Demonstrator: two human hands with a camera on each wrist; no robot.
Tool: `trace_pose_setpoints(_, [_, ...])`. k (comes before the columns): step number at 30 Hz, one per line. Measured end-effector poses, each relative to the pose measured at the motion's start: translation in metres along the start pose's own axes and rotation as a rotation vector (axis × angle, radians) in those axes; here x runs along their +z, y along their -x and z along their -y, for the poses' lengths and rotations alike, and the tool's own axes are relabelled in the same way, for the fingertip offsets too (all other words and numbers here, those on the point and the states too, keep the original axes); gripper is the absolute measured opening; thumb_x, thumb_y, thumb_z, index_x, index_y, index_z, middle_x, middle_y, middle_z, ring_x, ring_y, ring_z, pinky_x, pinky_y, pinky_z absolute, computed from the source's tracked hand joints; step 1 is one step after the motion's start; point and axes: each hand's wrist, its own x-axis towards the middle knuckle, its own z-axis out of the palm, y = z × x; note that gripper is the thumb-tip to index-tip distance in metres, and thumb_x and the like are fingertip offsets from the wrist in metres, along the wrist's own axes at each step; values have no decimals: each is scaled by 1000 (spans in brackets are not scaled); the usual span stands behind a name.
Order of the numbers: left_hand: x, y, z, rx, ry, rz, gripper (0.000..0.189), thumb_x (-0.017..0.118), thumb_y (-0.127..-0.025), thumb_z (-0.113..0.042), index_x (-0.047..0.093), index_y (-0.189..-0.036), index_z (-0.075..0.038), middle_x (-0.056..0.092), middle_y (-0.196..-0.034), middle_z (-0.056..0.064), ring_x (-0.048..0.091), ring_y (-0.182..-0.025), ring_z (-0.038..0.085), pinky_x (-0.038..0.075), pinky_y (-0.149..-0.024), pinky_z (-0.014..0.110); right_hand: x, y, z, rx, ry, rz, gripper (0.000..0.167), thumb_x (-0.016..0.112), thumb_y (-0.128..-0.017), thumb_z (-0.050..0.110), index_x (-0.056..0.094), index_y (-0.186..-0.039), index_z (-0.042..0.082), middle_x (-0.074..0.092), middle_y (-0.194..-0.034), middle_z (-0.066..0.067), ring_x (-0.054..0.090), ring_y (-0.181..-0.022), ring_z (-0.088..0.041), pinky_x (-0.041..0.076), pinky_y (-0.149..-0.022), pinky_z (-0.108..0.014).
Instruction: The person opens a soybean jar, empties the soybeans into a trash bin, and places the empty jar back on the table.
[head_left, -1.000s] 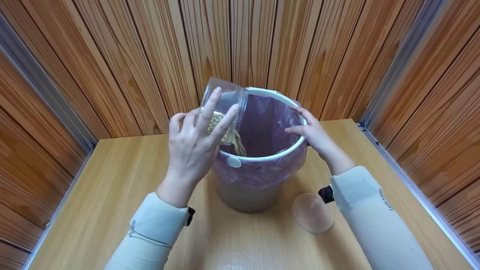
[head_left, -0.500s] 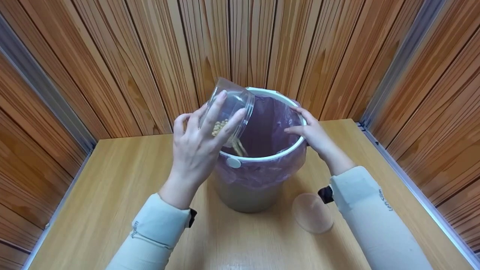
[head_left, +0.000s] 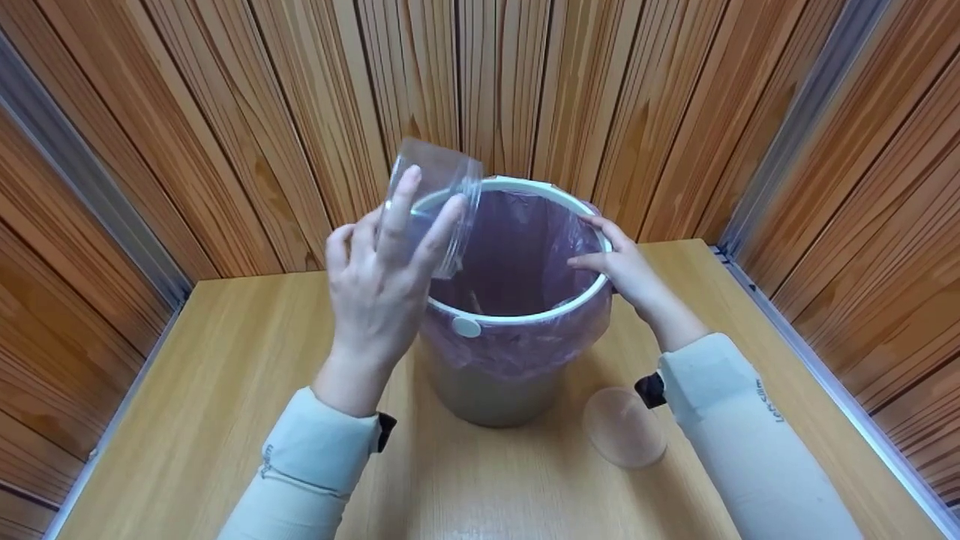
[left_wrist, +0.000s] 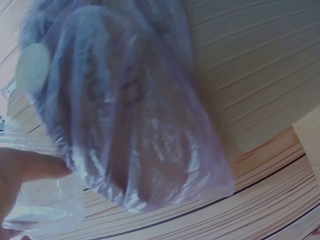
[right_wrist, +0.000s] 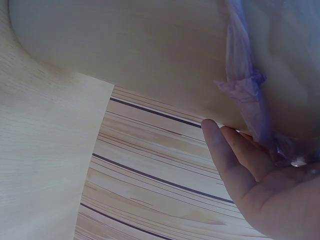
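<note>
My left hand (head_left: 379, 277) grips a clear plastic jar (head_left: 437, 161), its fingers spread along the side. The jar lies tilted over the left rim of a trash bin (head_left: 491, 397), mouth turned toward the opening, and no beans show inside it. In the left wrist view, the jar (left_wrist: 47, 200) is close beside the bin's liner. My right hand (head_left: 626, 262) holds the bin's right rim, thumb on the inside. Some of its fingers (right_wrist: 220, 150) show outside, below the liner's knotted edge. A purple plastic bag (head_left: 517, 349) lines the bin and folds over its white rim. The bin's floor is hidden.
A round translucent lid (head_left: 624, 427) lies on the wooden table (head_left: 247, 360), right of the bin and near my right sleeve (head_left: 720, 390). Wood-patterned panels (head_left: 322, 112) stand behind the table and along both sides.
Pale round beans were pouring from the jar into the bin; the stream has stopped and the jar looks empty. My left hand has moved up and left with it. The right hand stays put.
</note>
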Motion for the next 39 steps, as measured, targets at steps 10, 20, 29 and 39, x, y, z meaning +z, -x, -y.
trace_pose_setpoints(10, [2, -5, -9, 136, 43, 72, 68, 61, -92, 1, 41, -143, -40, 45, -148, 1, 62, -108, 26, 46, -81, 42, -7, 1, -3, 3, 13, -26, 78, 62, -91, 18, 23, -158, 21, 18, -164, -13, 31, -142, -37, 41, -105, -56])
trace_pose_setpoints(20, [4, -5, -8, 184, 41, 41, 63, 62, -95, -6, 41, -142, -42, 45, -147, -2, 61, -108, 25, 46, -80, 42, -8, 1, -3, -4, 17, -18, 77, 61, -91, 19, 22, -158, 21, 18, -163, -14, 32, -140, -38, 40, -107, -57])
trace_pose_setpoints(29, [4, -7, -10, 235, 7, 25, 68, 61, -95, -5, 36, -145, -43, 46, -148, -5, 59, -108, 24, 45, -84, 44, -7, 0, -2, -2, 14, -18, 76, 61, -92, 20, 23, -157, 20, 20, -162, -15, 34, -140, -38, 40, -107, -56])
trace_pose_setpoints(39, [4, -7, -8, 275, -18, 52, 71, 59, -96, -4, 33, -147, -46, 43, -150, -8, 58, -107, 23, 45, -88, 45, -7, -3, -1, 3, 8, -27, 77, 62, -90, 18, 25, -157, 19, 23, -160, -14, 38, -136, -35, 45, -100, -46])
